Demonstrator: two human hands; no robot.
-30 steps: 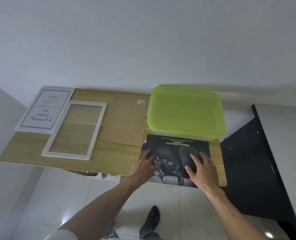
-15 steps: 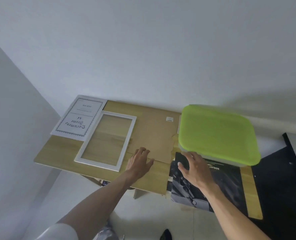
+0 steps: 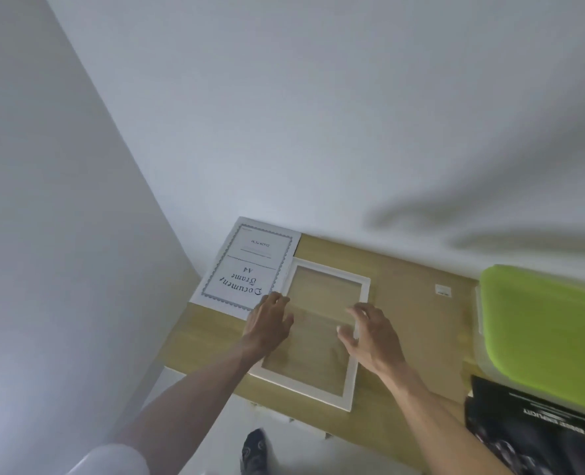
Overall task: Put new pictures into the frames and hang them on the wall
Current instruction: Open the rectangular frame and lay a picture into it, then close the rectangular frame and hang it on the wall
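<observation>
Both open hands, left [image 3: 269,323] and right [image 3: 369,334], flank the white frame [image 3: 349,389].

A wooden table [image 3: 215,341] stands against plain white walls [image 3: 318,114].

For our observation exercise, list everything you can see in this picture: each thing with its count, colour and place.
Table: one, light wood, against the wall.
Document frame insert sheet: one, white with grey border, table's far left corner.
Picture frame: one, white, clear pane, flat beside the sheet.
Backing board: one, brown, right of the frame.
Container lid: one, lime green, right edge.
Poster: one, black, bottom right.
Left hand: on the frame's left edge.
Right hand: open, at its right edge.
</observation>
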